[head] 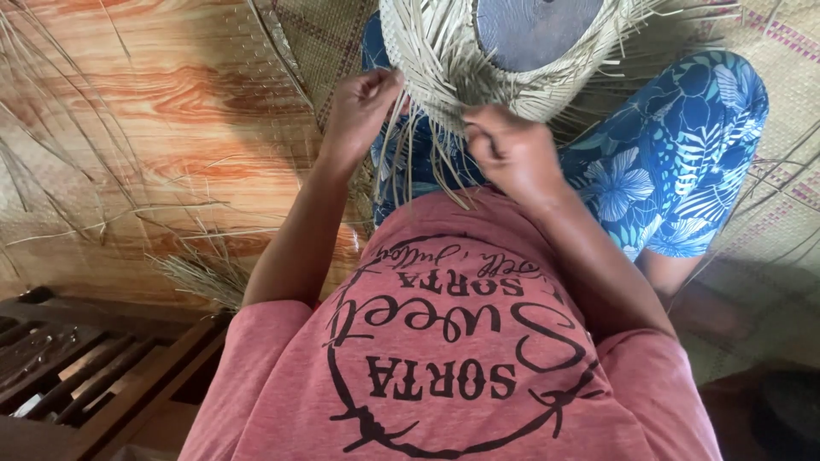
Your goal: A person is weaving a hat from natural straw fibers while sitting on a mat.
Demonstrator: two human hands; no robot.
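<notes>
Pale straw strips make up the half-woven hat resting on our lap, crown turned away from us, against the blue floral trousers. It sits there so that the unfinished brim edge faces us and both hands can reach it.

Left hand: fingers curled shut, pinching strands at the left edge of the brim, apparently to keep them taut.

Right hand: closed in a loose fist on loose strips at the near edge of the brim; the exact strand is hidden by the knuckles.

Unwoven ends hang down between the hands, over the pink shirt.

Spare dry strips lie on the wood-patterned floor to our left, near the dark wooden frame. A woven mat lies under our legs.
</notes>
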